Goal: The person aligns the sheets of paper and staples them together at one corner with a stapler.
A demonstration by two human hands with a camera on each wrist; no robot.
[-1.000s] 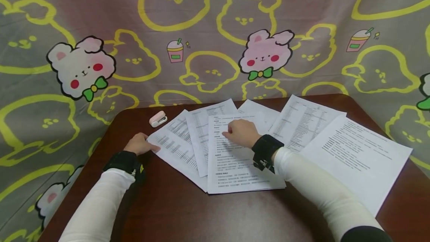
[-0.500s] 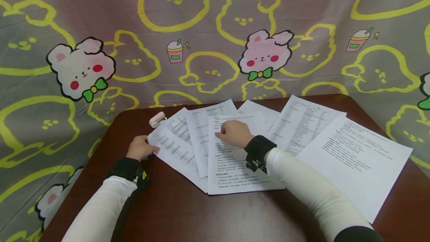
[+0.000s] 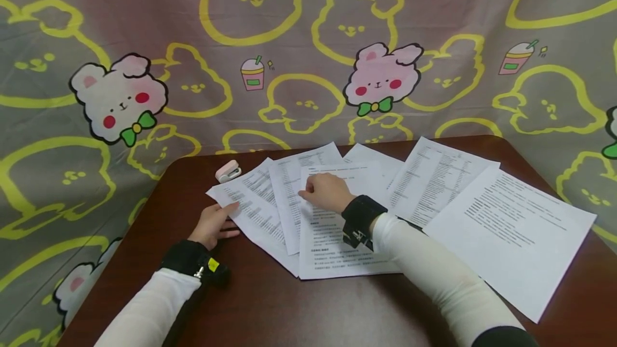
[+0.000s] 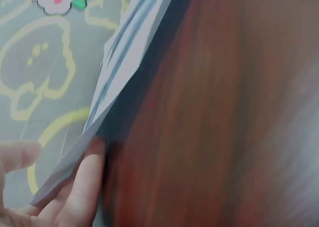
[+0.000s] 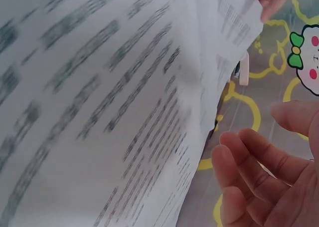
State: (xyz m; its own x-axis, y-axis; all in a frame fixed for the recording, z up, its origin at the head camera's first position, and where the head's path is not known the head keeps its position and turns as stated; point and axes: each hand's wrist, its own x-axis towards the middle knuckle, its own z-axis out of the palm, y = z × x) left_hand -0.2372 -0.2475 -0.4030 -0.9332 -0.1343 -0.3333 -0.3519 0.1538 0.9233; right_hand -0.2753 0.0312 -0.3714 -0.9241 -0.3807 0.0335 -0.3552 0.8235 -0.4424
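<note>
Several printed paper sheets lie fanned out on the table. At the left edge of the leftmost sheet (image 3: 255, 213) is my left hand (image 3: 214, 225), its thumb above the paper and the other fingers below the edge. The left wrist view shows those fingers (image 4: 82, 192) fairly straight under the raised paper edge (image 4: 112, 97), with the thumb apart from them. Over the front middle sheet (image 3: 347, 250) hovers my right hand (image 3: 328, 191). Its fingers (image 5: 249, 172) are loosely curled and hold nothing in the right wrist view.
A small pink stapler (image 3: 228, 171) stands behind the leftmost sheet. More sheets (image 3: 520, 240) spread to the right, one reaching toward the table's right side. Behind the brown table (image 3: 270, 315) hangs a patterned cloth (image 3: 299, 25).
My left hand has shifted slightly right and nearer, its fingers spreading under the sheet's edge, whose left corner has moved a little left. My right hand has drifted left above the middle sheet.
</note>
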